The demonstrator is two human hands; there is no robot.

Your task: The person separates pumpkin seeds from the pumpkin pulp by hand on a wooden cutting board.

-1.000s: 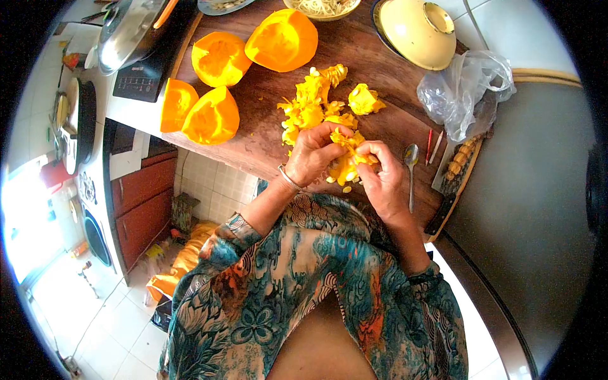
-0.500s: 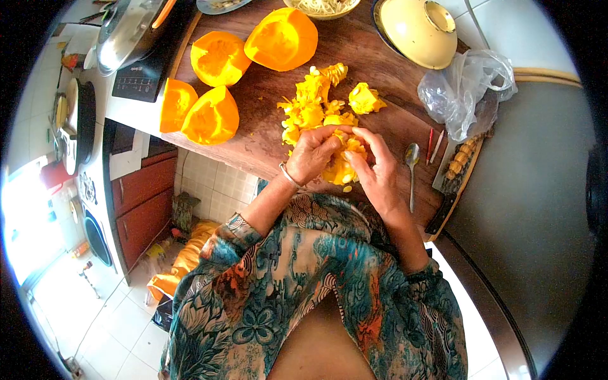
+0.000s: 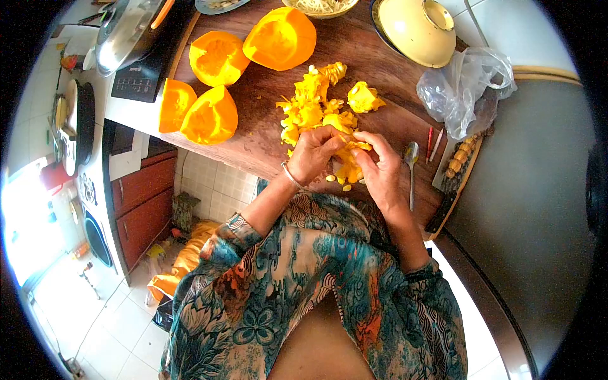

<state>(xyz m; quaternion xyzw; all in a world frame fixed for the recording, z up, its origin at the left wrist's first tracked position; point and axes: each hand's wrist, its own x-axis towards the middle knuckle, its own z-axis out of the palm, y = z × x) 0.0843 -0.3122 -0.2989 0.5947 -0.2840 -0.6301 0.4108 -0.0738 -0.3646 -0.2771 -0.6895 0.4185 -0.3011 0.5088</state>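
My left hand (image 3: 311, 155), with a bracelet at the wrist, is closed with its fingertips pinching stringy orange pumpkin pulp. Facing it, my right hand (image 3: 381, 166) grips the same pulp (image 3: 348, 166) between thumb and fingers. Several pale pumpkin seeds (image 3: 346, 188) lie on the wood just below the fingers. Beyond my left hand spreads a heap of pumpkin pulp and seeds (image 3: 310, 104), and a separate lump of pulp (image 3: 364, 98) sits to its right. Hollowed pumpkin pieces (image 3: 280, 39) rest at the upper left of the wooden counter (image 3: 253, 120).
A spoon (image 3: 411, 171) lies right of my right hand. Further right are a red pen-like stick (image 3: 430, 142), a knife (image 3: 443, 212) and a clear plastic bag (image 3: 465, 92). An upturned yellow bowl (image 3: 415, 31) stands at the back; a lidded pan (image 3: 130, 35) is far left.
The pulp between my hands has been pulled apart somewhat and looks smaller. More loose seeds show on the counter below it. My fingers have shifted slightly.
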